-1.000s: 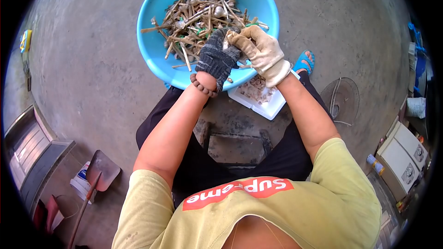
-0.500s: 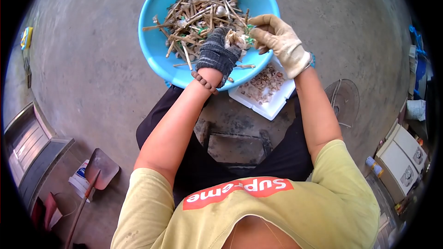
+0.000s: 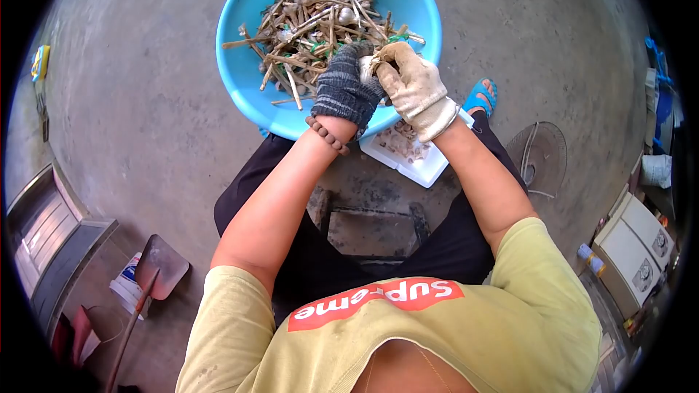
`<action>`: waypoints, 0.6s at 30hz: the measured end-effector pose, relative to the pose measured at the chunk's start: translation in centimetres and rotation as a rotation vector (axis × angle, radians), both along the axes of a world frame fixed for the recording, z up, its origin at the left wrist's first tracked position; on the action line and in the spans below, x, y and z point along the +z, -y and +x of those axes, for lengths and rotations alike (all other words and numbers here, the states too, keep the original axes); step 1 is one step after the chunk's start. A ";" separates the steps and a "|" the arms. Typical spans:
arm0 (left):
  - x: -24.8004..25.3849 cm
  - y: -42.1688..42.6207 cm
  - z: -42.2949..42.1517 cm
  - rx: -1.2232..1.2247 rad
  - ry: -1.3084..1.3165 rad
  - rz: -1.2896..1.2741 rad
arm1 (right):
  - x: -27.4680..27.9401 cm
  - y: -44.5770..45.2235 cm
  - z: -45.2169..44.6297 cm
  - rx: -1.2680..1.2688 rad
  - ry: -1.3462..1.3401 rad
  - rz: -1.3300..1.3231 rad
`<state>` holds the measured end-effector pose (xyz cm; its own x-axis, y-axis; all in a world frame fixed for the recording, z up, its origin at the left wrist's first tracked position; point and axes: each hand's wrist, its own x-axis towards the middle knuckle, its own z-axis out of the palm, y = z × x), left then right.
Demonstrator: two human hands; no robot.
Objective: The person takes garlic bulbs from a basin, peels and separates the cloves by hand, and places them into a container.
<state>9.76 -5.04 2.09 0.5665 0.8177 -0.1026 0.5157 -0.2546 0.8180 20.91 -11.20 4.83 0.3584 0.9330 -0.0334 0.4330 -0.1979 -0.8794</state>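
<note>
My left hand (image 3: 345, 86), in a dark grey striped knit glove, is closed around a pale garlic bulb (image 3: 368, 70) over the near side of a blue basin (image 3: 237, 91). My right hand (image 3: 416, 89), in a cream work glove, reaches in from the right. Its thumb and fingers pinch the bulb's papery outside; the fingertips partly cover it. Beneath both hands the basin holds a heap of dried garlic (image 3: 298, 36) with long brown stalks and bits of green tie.
A white tray (image 3: 426, 172) with loose cloves or skins sits under the basin's near right edge. A round fan-like grille (image 3: 540, 156) lies to the right. At left are a shovel (image 3: 162, 266) and a white bucket (image 3: 128, 287); cartons (image 3: 632, 247) stand at far right.
My right hand has moved left and closed onto the bulb in my left hand. A blue-sandalled foot now shows behind the right wrist. My left hand has barely moved.
</note>
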 end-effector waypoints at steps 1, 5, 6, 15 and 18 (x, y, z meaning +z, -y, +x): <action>0.3 -0.1 0.0 -0.002 -0.009 -0.042 | -0.1 0.1 -0.1 -0.018 -0.026 -0.028; 0.2 -0.1 0.0 0.001 0.029 -0.083 | -0.6 0.1 -0.3 -0.084 -0.021 -0.050; 0.4 -0.1 0.1 0.002 0.029 -0.083 | -0.6 0.1 -0.3 -0.083 -0.021 -0.050; -0.8 -1.1 0.1 0.061 0.433 -0.507 | -1.6 -0.8 1.1 -0.211 -0.883 -0.011; 0.2 -0.9 0.3 0.188 0.241 -0.340 | -0.5 -1.0 1.3 -0.137 -0.791 -0.138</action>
